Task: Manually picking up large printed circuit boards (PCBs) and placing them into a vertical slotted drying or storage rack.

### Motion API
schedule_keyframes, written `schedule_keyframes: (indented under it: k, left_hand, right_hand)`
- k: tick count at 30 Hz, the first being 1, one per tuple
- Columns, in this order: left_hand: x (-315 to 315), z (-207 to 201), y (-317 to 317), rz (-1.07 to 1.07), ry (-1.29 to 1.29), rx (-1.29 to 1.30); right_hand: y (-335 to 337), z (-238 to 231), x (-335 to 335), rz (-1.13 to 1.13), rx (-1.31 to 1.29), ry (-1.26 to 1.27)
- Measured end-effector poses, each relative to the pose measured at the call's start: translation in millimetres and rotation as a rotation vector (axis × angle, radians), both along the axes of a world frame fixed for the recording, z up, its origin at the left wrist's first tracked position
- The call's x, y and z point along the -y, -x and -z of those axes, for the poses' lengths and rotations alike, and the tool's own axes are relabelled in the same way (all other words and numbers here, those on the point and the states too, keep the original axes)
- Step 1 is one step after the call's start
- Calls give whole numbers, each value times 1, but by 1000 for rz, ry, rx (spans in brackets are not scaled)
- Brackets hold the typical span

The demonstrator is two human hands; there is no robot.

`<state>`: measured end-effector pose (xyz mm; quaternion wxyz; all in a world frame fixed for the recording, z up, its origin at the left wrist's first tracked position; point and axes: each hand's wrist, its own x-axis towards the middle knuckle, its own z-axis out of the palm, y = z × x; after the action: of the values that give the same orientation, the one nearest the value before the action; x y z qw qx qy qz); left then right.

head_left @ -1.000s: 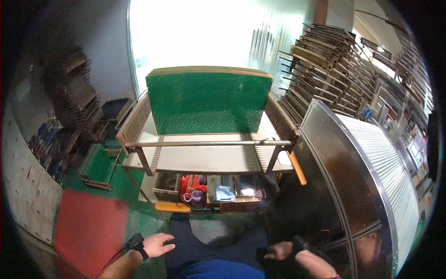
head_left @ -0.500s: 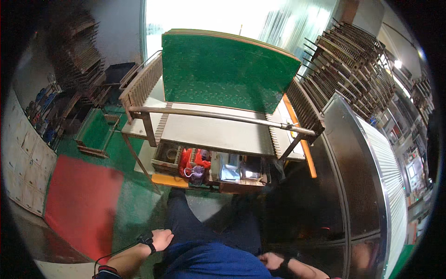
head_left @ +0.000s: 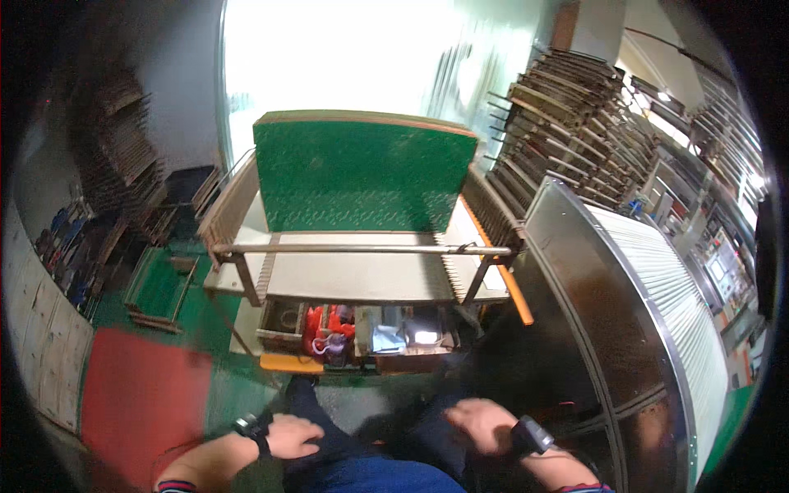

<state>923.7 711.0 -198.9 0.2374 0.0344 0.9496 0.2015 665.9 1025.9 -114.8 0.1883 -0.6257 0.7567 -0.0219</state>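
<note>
My left hand [head_left: 292, 436] hovers over my left thigh, its fingers loosely stretched out with nothing in them. My right hand [head_left: 482, 426] is over the right thigh, slightly blurred, with its fingers reaching inward and no object visible in them. Both wrists carry a dark strapped device. Ahead of me stands a slotted rack [head_left: 362, 249] with a metal bar across its front. Several flat green panels [head_left: 362, 177] stand upright in it, toward the back. Neither hand touches the rack or the panels.
Below the rack, a shelf holds a wooden tray [head_left: 280, 320], a red bag [head_left: 312, 329] and a blue cloth-like item [head_left: 388, 338]. An orange bar [head_left: 518, 296] sticks out at right. A metal-framed machine [head_left: 612, 329] stands close on the right; a red mat [head_left: 144, 403] lies left.
Both hands have risen and moved forward from beside my body, and their fingers have stretched out. My view has tilted and shifted, so the rack sits lower and further left.
</note>
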Motion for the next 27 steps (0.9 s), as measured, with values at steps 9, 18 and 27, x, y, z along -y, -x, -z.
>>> schedule_keyframes:
  k: [9, 18, 27]
  left_hand:
    - [36, -224, 163, -83, 362, -1230]
    - [78, -178, 167, -206, 419, -961]
    - [22, -218, 174, -174, 377, -717]
  right_hand:
    - [27, -199, -88, 322, -837, 824]
    - [55, -301, -330, 842, -1727, 963]
    - [-109, -348, -547, 1439, -2513, 1013]
